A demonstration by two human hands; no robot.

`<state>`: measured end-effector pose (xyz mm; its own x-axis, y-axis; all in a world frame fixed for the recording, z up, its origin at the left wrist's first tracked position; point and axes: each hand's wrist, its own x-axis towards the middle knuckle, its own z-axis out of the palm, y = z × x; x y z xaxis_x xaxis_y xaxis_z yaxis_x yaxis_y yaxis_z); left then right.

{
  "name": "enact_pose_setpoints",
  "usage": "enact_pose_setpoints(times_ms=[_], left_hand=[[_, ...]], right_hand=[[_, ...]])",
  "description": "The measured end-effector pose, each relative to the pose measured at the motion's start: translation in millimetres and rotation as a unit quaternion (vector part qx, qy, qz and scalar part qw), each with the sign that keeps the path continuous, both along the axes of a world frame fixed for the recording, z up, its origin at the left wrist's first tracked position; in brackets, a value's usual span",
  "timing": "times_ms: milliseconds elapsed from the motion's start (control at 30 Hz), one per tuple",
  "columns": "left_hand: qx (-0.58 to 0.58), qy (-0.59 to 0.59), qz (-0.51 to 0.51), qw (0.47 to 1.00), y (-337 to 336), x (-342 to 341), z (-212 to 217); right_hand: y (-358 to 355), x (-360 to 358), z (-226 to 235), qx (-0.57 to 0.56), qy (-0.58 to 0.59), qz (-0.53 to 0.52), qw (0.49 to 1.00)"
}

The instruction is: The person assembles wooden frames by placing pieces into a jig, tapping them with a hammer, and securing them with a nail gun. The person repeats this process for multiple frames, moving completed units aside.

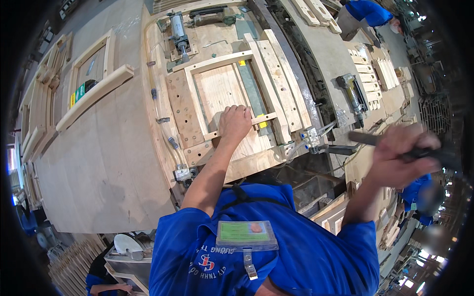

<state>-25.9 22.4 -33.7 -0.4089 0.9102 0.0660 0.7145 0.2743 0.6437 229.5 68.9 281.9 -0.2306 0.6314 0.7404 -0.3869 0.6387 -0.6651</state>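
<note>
A pale wooden frame point(212, 64) lies in a wooden jig point(180, 106) on the bench in front of me. My left hand point(235, 124) rests on its near crossbar point(264, 119), the fingers curled round the wood. The bar's ends show dark holes. Raised off to the right, my right hand point(404, 154) is closed round a dark, long tool point(363, 137). Motion blur hides what kind it is. A narrow shaft sticks out on the tool's left side, and a thicker dark part reaches past the hand to the right.
An air cylinder point(178, 32) and a power tool point(213, 16) sit at the jig's far end. Another tool point(351, 96) lies right, near stacked wooden pieces point(368, 74). Assembled frames point(98, 101) stand on the left board point(98, 172). Co-workers in blue point(368, 12) are nearby.
</note>
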Motion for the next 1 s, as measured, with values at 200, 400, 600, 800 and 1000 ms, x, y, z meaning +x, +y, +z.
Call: enact_pose_setpoints(times_ms=[200, 400, 600, 800, 1000], left_hand=[[-0.009, 0.021, -0.024, 0.999, 3, -3, 4], [-0.022, 0.010, -0.011, 1.000, -3, -5, 7], [-0.019, -0.007, 0.005, 1.000, -7, -8, 7], [-0.055, -0.017, -0.014, 0.998, -6, 6, 18], [-0.043, -0.012, 0.030, 0.999, -4, -3, 14]], right_hand=[[-79, 4, -252, -0.311, -0.495, -0.128, 0.801], [-1, -45, -90, -0.213, -0.348, -0.064, 0.911], [76, -169, -41, -0.081, -0.013, -0.002, 0.997], [104, -165, -257, -0.487, -0.418, -0.002, 0.767], [132, -153, -203, -0.371, -0.381, -0.023, 0.847]])
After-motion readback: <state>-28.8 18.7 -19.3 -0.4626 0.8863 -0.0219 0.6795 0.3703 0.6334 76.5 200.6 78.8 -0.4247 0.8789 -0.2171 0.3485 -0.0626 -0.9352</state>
